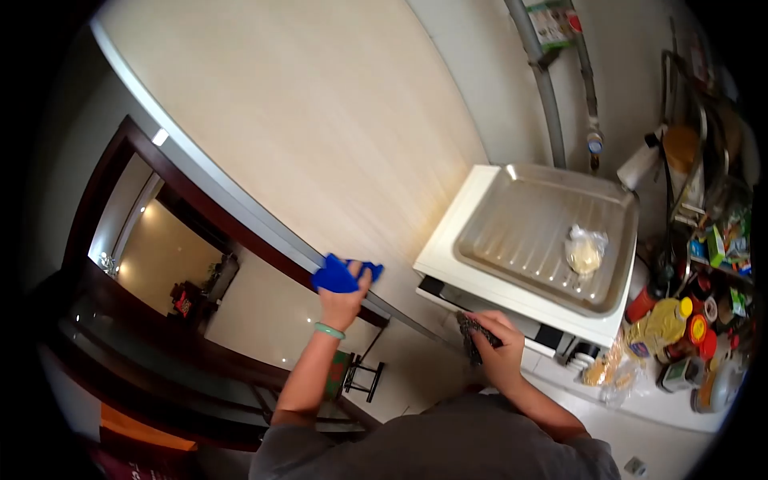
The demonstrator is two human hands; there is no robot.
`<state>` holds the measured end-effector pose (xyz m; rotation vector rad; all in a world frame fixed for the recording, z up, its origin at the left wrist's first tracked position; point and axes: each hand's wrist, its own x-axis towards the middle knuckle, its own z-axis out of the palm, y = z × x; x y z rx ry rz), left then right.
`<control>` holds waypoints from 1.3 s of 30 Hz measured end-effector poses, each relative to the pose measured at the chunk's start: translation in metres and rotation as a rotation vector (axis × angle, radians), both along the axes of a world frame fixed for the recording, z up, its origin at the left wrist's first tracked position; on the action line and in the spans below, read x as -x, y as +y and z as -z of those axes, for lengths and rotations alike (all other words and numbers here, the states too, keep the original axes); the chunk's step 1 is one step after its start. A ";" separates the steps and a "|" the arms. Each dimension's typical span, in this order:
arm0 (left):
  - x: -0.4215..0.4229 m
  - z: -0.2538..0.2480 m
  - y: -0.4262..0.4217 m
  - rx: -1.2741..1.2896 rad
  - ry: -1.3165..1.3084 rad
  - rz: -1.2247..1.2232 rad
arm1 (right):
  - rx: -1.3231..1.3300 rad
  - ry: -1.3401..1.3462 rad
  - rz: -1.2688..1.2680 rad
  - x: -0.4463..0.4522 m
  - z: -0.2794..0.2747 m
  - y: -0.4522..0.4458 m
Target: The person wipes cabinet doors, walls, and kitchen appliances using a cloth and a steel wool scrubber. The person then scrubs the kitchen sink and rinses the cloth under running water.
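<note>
My left hand (346,302), with a pale green bangle on its wrist, is closed on a bright blue cloth (334,274). The cloth lies against the silvery edge strip (264,218) of a tall beige panel (312,120). In front of the white appliance, my right hand (502,352) grips a dark grey scouring pad (470,330) that looks like steel wool. Part of the pad is hidden by the fingers.
On the white appliance (448,232) rests a metal tray (520,208) holding a plastic-wrapped pale lump (586,254). Bottles and jars, including an oil bottle (660,326), crowd the counter at right. Grey pipes (548,104) run up the wall. A doorway (120,192) opens at left.
</note>
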<state>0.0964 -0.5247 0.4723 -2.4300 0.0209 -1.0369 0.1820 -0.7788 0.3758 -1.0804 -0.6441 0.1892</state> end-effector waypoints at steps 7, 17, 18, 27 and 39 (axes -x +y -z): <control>-0.040 -0.223 0.017 -0.273 -0.455 -0.223 | -0.020 0.015 -0.043 -0.002 0.002 0.025; -0.115 -0.023 0.048 -0.257 0.247 -0.037 | 0.009 -0.002 -0.009 -0.010 0.011 0.049; -0.101 -0.001 0.038 -0.184 0.348 -0.128 | 0.023 -0.013 0.043 -0.018 0.007 0.055; -0.013 -0.063 0.018 -0.103 -0.248 -0.188 | -0.274 -0.147 0.310 -0.081 -0.100 0.192; -0.018 -0.070 0.041 -0.137 -0.353 -0.041 | -0.311 -0.279 0.752 -0.137 -0.159 0.293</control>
